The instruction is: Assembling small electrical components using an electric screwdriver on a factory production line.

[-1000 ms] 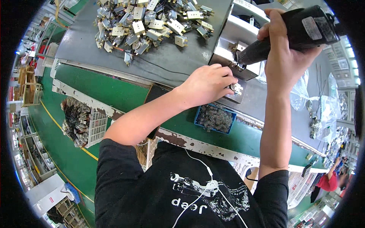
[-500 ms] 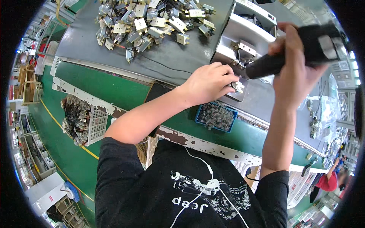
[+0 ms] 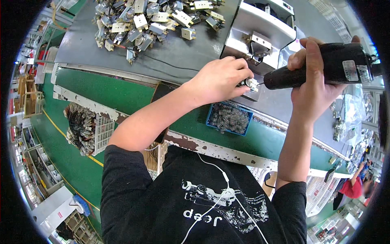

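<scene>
My left hand (image 3: 221,79) is closed around a small metal part (image 3: 252,83) with a pale end showing past the fingertips; most of it is hidden. That part is over the front of a metal stand on the bench. In my right hand (image 3: 315,83) is a black electric screwdriver (image 3: 288,76), held almost level and pointing left. Its thin bit reaches the exposed end of the part, though I cannot tell whether it sits in a screw. Just beyond my left fingers stands a silver machine (image 3: 239,46) with a similar metal assembly (image 3: 260,44) in its front.
A heap of metal latch-like assemblies (image 3: 140,22) covers the far left of the grey bench (image 3: 81,42). A blue tray (image 3: 209,116) of springs sits below my left wrist. A thin black cable (image 3: 168,64) crosses the bench. Clear plastic bags (image 3: 351,116) lie at the right.
The blurred screwdriver has come down and levelled out, its bit now at the part's end. My left hand keeps its hold on the part. The whole view has shifted slightly.
</scene>
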`<action>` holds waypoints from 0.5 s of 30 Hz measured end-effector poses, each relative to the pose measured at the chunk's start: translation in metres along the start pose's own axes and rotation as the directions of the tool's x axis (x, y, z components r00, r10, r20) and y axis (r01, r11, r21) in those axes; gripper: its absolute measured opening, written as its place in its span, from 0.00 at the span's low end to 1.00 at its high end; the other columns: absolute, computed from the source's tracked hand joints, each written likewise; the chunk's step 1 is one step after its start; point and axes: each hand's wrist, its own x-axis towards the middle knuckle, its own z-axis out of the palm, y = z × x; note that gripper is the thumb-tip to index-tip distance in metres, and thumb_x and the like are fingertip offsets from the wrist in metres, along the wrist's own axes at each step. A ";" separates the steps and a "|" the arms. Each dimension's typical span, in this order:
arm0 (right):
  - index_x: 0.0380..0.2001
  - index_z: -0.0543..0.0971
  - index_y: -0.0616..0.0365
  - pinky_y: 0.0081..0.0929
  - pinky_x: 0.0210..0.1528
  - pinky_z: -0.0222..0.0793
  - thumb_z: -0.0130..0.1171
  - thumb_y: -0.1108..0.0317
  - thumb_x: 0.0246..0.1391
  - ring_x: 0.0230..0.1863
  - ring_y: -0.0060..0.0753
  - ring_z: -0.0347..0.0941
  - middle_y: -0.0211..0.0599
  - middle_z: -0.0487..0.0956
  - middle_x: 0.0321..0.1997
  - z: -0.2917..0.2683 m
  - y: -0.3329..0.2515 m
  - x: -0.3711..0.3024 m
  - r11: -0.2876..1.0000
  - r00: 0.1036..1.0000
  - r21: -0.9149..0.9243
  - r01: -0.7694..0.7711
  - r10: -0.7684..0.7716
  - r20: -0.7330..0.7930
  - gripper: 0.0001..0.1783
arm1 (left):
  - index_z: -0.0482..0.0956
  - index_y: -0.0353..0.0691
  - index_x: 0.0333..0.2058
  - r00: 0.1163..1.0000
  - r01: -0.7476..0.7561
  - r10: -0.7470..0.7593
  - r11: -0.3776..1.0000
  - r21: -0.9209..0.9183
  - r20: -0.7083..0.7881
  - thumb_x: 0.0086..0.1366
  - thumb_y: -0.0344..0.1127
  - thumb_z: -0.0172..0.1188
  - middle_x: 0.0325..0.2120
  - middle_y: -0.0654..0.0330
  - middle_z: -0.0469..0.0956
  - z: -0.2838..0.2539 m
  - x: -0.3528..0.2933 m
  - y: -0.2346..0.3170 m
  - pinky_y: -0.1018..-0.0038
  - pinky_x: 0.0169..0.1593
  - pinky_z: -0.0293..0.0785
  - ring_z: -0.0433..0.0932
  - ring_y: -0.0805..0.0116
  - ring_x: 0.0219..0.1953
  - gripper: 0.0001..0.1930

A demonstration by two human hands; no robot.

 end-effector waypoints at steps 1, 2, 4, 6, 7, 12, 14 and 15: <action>0.53 0.63 0.64 0.23 0.26 0.72 0.65 0.79 0.55 0.21 0.25 0.75 0.43 0.82 0.30 -0.003 -0.002 0.000 0.996 0.999 -0.088 -0.028 0.032 0.042 0.26 | 0.79 0.46 0.44 1.000 0.005 -0.005 1.000 -0.001 0.007 0.61 0.44 0.65 0.40 0.63 0.75 -0.001 -0.001 0.000 0.64 0.50 0.76 0.76 0.59 0.45 0.15; 0.70 0.47 0.61 0.27 0.28 0.74 0.62 0.79 0.58 0.21 0.27 0.74 0.48 0.81 0.33 -0.004 -0.003 0.000 0.983 0.995 -0.176 -0.052 0.067 0.080 0.44 | 0.79 0.46 0.44 1.000 0.007 -0.007 1.000 0.000 0.006 0.61 0.44 0.65 0.40 0.63 0.75 -0.001 -0.001 0.000 0.64 0.50 0.76 0.76 0.59 0.45 0.15; 0.69 0.47 0.61 0.27 0.28 0.73 0.62 0.79 0.57 0.21 0.27 0.74 0.48 0.81 0.32 -0.003 0.002 -0.002 0.985 0.993 -0.154 -0.074 0.088 0.084 0.44 | 0.79 0.46 0.44 1.000 -0.004 0.004 1.000 0.005 0.000 0.61 0.44 0.65 0.41 0.62 0.74 -0.001 -0.002 0.000 0.64 0.49 0.76 0.76 0.59 0.45 0.15; 0.69 0.47 0.61 0.27 0.27 0.73 0.62 0.78 0.57 0.22 0.27 0.74 0.47 0.81 0.32 -0.002 0.004 -0.003 0.986 0.990 -0.133 -0.095 0.107 0.087 0.45 | 0.79 0.46 0.44 1.000 -0.008 0.008 1.000 0.003 0.001 0.61 0.44 0.65 0.41 0.62 0.74 0.000 -0.001 -0.001 0.63 0.49 0.76 0.76 0.59 0.45 0.15; 0.70 0.46 0.61 0.27 0.27 0.73 0.62 0.79 0.57 0.22 0.26 0.74 0.47 0.81 0.32 0.000 0.003 -0.003 0.987 0.990 -0.130 -0.098 0.110 0.090 0.45 | 0.79 0.46 0.44 1.000 -0.011 0.011 1.000 0.001 0.002 0.61 0.43 0.65 0.41 0.62 0.74 0.000 -0.002 -0.001 0.63 0.49 0.76 0.76 0.58 0.45 0.15; 0.71 0.45 0.61 0.27 0.26 0.72 0.61 0.79 0.58 0.22 0.26 0.74 0.48 0.81 0.34 0.002 0.002 -0.003 0.990 0.988 -0.110 -0.089 0.101 0.117 0.45 | 0.79 0.45 0.44 1.000 -0.018 0.018 1.000 0.000 -0.013 0.61 0.43 0.65 0.41 0.62 0.74 0.001 -0.002 -0.002 0.63 0.50 0.76 0.76 0.58 0.44 0.15; 0.72 0.43 0.60 0.27 0.27 0.72 0.60 0.79 0.59 0.22 0.26 0.73 0.48 0.81 0.35 -0.003 0.003 -0.003 0.980 0.989 -0.161 -0.114 0.128 0.077 0.47 | 0.79 0.45 0.44 1.000 -0.022 0.022 1.000 -0.001 -0.018 0.61 0.43 0.65 0.41 0.62 0.74 0.002 -0.001 -0.003 0.63 0.49 0.76 0.76 0.58 0.44 0.15; 0.72 0.43 0.60 0.27 0.27 0.72 0.60 0.79 0.59 0.22 0.26 0.73 0.48 0.81 0.35 -0.001 0.004 -0.003 0.980 0.989 -0.162 -0.115 0.128 0.077 0.47 | 0.80 0.44 0.43 0.999 -0.035 0.035 0.999 0.001 -0.032 0.60 0.42 0.65 0.40 0.62 0.75 0.003 -0.001 -0.003 0.63 0.48 0.77 0.76 0.58 0.44 0.14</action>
